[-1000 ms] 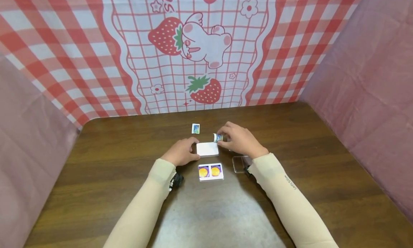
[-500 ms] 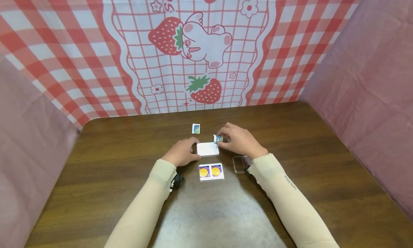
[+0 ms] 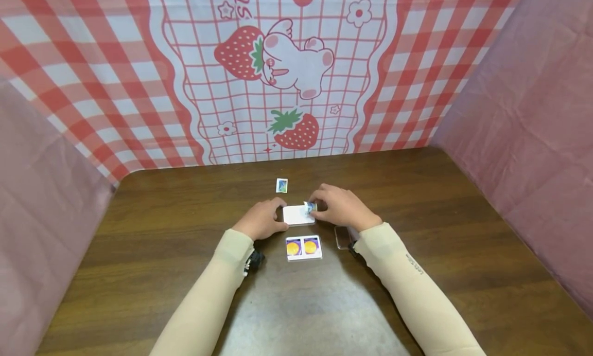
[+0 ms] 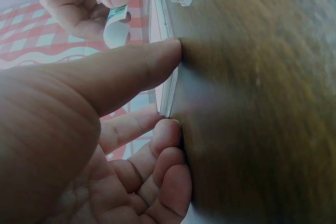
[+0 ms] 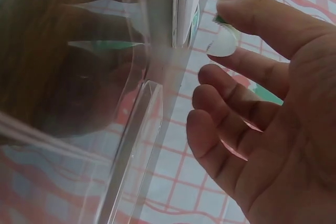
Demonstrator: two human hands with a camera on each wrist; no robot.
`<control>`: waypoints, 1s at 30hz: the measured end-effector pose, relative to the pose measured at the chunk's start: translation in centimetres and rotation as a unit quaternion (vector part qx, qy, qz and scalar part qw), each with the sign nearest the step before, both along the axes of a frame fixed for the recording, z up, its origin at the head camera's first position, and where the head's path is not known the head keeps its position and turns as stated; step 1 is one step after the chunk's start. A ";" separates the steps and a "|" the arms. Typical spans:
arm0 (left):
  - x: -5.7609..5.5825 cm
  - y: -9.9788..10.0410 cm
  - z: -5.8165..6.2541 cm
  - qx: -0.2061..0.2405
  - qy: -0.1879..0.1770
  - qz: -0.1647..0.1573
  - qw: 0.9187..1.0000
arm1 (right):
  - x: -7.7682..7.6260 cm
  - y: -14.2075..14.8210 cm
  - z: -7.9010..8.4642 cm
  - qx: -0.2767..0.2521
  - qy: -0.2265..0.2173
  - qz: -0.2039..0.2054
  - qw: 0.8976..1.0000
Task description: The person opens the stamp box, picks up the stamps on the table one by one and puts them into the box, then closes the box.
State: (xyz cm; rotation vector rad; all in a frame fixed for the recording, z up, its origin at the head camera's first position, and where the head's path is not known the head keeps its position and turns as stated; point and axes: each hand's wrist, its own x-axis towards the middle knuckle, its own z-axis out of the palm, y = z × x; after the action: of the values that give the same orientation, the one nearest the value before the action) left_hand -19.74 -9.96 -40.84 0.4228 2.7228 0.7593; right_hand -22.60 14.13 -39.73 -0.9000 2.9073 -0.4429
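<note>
My left hand (image 3: 260,218) grips the left end of a thin white plate (image 3: 295,216), thumb at its near edge and fingers at the far side. In the left wrist view, the plate (image 4: 160,22) shows a clear rim and lies on the table. Between thumb and index finger, my right hand (image 3: 343,208) pinches a small picture sticker (image 3: 309,208), bent into a curl. The sticker overlaps the plate's right end in the head view. Its white back (image 5: 224,43) shows in the right wrist view, the other fingers loosely bent.
Nearer the person lies a clear-edged plate with two yellow-and-purple pictures (image 3: 303,248). A clear plastic cover (image 3: 342,238) sits partly under the right wrist. Another small blue-green picture (image 3: 281,185) lies farther back. A checked strawberry cloth (image 3: 296,88) hangs behind the wooden table (image 3: 162,232).
My right hand has come slightly nearer and to the left, bringing the curled sticker over the white plate's right end. The left hand keeps its grip in place.
</note>
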 end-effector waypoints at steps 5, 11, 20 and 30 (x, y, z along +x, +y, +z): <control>0.0 0.0 0.0 -0.003 0.002 0.001 1.000 | 0.1 -0.3 -0.2 0.011 -0.019 0.011 1.000; 0.0 0.0 0.0 -0.004 0.005 0.001 1.000 | 0.3 -0.6 -0.4 0.022 -0.025 0.013 0.999; 0.0 0.1 -0.1 -0.005 0.004 -0.002 1.000 | 0.4 -0.6 -0.6 0.024 -0.031 0.004 0.999; -0.2 -0.1 -0.3 0.002 0.002 -0.002 1.000 | 0.3 -0.4 -0.3 0.016 -0.024 0.001 1.000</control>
State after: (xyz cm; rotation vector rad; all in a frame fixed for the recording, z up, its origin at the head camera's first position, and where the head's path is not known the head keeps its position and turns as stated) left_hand -19.95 -10.01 -41.11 0.4315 2.7237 0.7644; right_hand -22.34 13.70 -40.05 -0.8765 2.8605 -0.4120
